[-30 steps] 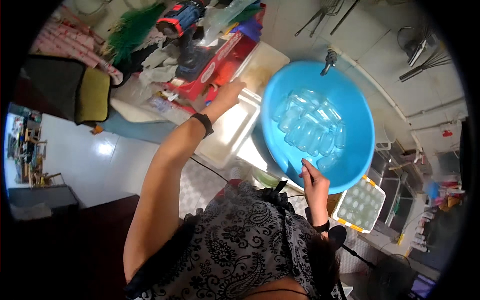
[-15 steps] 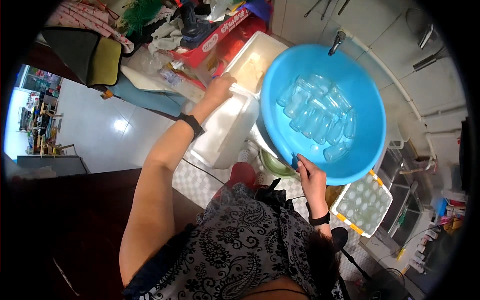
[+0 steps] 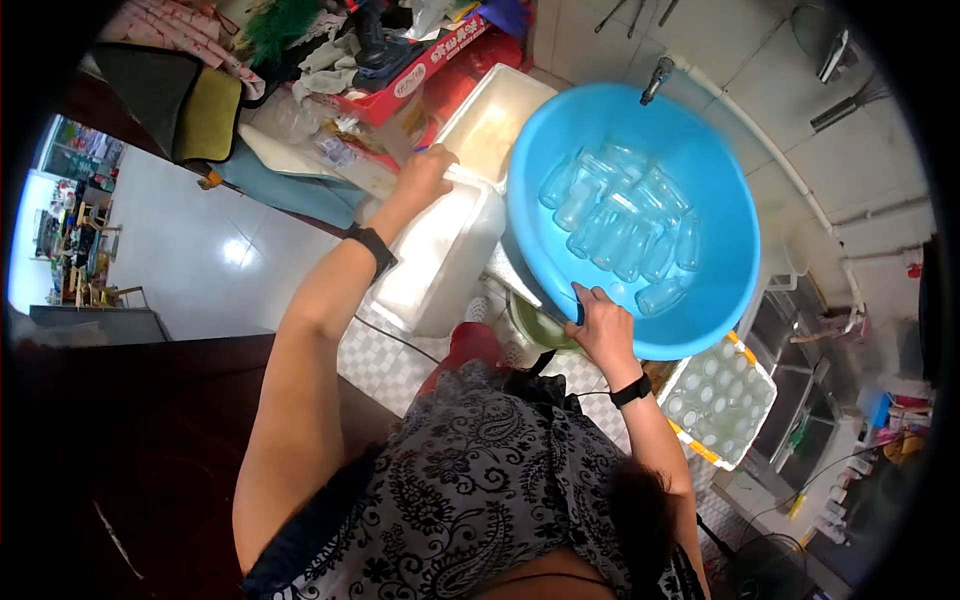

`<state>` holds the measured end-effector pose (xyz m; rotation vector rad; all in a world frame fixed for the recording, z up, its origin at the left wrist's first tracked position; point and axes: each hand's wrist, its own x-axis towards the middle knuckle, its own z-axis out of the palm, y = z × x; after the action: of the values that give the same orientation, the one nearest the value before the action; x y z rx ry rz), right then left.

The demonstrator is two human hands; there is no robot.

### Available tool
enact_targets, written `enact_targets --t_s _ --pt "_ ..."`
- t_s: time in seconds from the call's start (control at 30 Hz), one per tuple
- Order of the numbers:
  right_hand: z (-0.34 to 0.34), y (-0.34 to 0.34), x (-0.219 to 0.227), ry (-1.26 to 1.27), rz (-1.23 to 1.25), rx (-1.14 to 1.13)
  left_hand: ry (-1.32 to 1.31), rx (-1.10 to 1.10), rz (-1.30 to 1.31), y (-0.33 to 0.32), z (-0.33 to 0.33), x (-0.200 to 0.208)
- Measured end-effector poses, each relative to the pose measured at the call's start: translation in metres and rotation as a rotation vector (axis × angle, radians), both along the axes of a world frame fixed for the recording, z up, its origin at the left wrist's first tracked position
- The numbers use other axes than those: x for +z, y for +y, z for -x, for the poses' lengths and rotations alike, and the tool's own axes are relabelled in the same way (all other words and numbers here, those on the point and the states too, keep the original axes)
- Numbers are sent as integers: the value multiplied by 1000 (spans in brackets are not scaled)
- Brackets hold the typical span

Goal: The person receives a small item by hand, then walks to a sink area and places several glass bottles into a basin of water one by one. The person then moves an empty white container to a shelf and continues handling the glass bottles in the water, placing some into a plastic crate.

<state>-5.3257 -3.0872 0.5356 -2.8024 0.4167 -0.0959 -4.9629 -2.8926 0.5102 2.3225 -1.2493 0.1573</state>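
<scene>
My left hand (image 3: 425,175) is closed on the upper edge of a white foam box (image 3: 487,222), where it meets a second white foam box (image 3: 543,88) behind it. The near box is tilted, its bright inside showing. To the right stands a large blue basin (image 3: 737,200) with several clear glass bottles (image 3: 625,225) lying in it. My right hand (image 3: 603,328) grips the basin's near rim, fingers curled over it. A small dark patch shows beside its fingertips; I cannot make out what it is.
A tap (image 3: 656,80) juts from the tiled wall above the basin. At the right, a white crate (image 3: 768,392) with orange tape holds several upright bottles, near a steel sink (image 3: 800,380). A green bowl (image 3: 535,325) sits below the basin. A red carton (image 3: 425,75) of clutter stands behind the boxes.
My right hand has shifted from the basin's outer side to over its rim, fingers reaching further in. The near foam box shows more of its inside. The whole view has moved slightly.
</scene>
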Motion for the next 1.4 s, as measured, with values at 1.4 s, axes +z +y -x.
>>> enact_targets --t_s 1.4 --pt "-521 645 -19 327 -735 668 129 974 -89 669 -9 63"
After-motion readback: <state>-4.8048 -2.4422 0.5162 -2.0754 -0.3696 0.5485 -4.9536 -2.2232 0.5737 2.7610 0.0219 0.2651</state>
